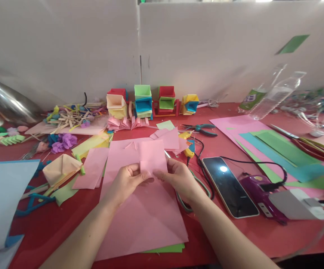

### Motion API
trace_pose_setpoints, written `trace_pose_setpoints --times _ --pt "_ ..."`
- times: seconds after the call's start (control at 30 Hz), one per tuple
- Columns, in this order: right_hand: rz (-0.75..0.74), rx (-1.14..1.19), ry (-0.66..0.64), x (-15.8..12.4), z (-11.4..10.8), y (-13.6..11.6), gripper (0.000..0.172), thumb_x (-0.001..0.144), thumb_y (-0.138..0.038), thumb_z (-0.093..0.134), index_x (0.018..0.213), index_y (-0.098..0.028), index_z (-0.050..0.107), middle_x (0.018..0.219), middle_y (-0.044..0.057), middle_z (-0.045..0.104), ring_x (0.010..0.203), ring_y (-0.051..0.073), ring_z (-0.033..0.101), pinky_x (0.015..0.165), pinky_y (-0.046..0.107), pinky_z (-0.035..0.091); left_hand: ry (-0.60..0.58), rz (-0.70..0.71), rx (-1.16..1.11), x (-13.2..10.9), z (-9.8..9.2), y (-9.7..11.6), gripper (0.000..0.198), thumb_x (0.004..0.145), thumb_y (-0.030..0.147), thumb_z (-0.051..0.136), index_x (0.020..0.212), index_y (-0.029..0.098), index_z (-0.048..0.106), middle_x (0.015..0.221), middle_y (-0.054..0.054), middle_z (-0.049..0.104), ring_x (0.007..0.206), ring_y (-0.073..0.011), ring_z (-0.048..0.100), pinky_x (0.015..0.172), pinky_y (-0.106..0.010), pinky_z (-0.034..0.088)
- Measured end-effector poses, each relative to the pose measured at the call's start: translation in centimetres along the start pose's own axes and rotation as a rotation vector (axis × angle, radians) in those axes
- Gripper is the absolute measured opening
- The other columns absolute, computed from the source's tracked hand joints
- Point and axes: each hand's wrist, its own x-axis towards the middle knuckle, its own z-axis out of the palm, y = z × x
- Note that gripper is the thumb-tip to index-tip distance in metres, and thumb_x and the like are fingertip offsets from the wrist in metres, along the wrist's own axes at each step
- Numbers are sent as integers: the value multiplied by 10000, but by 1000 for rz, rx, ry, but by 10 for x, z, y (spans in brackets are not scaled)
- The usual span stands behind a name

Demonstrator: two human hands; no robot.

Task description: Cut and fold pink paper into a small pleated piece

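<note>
Between both hands a small piece of pink paper (pixel 152 154) is held up over a large pink sheet (pixel 142 220). My left hand (pixel 128 181) pinches its lower left corner, thumb in front. On the lower right corner, my right hand (pixel 180 177) grips it the same way, thumb tip close to the left one. Behind the hands lie several loose pink paper pieces (pixel 169 138). Left of the large sheet are more pink rectangles (pixel 92 168) and a folded peach paper shape (pixel 62 168). Green paper (pixel 167 248) peeks out under the large sheet's front edge.
Folded paper boxes (pixel 143 104) stand along the wall. Pliers (pixel 199 129), a yellow glue gun (pixel 190 149) with its cable, a phone (pixel 229 186) and a purple power strip (pixel 262 198) lie to the right. Scissors (pixel 304 144), plastic bottles (pixel 279 93) and a metal jug (pixel 10 101) stand farther out.
</note>
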Motion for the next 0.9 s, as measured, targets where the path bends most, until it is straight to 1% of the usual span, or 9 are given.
trace_pose_setpoints --times 0.13,0.27,0.43,0.6,0.7,0.8,0.83,0.9 --pt "-8 -54 12 -2 2 0 277 667 -293 709 883 -146 618 715 -18 596 594 94 495 566 232 377 31 -29 -30 1 0 -1 307 766 366 640 962 131 668 838 -85 729 730 -181 688 637 -247 537" --pt "-17 -66 -4 -1 0 2 258 661 -278 711 855 -143 605 735 -7 592 620 100 503 581 235 387 73 -33 -39 1 0 1 289 762 352 644 943 128 671 819 -83 729 735 -183 688 628 -243 540" --pt "-37 -92 16 1 0 4 242 677 -303 691 839 -141 612 696 -11 582 573 90 483 538 228 376 13 -37 -66 0 0 3 254 774 328 634 935 135 674 869 -84 728 755 -178 689 652 -235 537" --pt "-22 -92 15 0 1 -1 255 681 -300 691 875 -149 624 725 -2 617 583 93 515 562 231 405 -15 -40 -37 0 -1 2 302 740 314 676 994 151 667 929 -87 721 820 -183 682 666 -218 528" --pt "-15 -93 16 -1 2 -2 274 671 -313 699 879 -153 620 760 13 636 638 119 554 611 252 435 9 -46 -27 -1 -1 1 307 736 331 677 984 149 670 909 -92 724 808 -191 683 649 -227 532" --pt "-18 -56 -21 -1 1 0 297 646 -296 716 886 -155 613 823 28 647 738 150 584 688 279 446 45 -52 -26 0 0 1 305 733 340 677 970 149 673 882 -91 728 787 -196 686 617 -232 535" --pt "-19 -43 -32 0 1 1 302 640 -288 720 888 -154 611 830 29 647 751 152 585 695 280 443 56 -51 -29 0 0 1 304 732 341 678 968 149 674 875 -89 729 780 -194 686 618 -233 535" --pt "-16 -35 -31 0 0 1 289 639 -280 722 872 -152 609 802 17 638 706 134 575 654 262 431 67 -46 -39 1 0 2 301 731 338 680 967 152 676 872 -81 730 775 -184 687 642 -233 536"
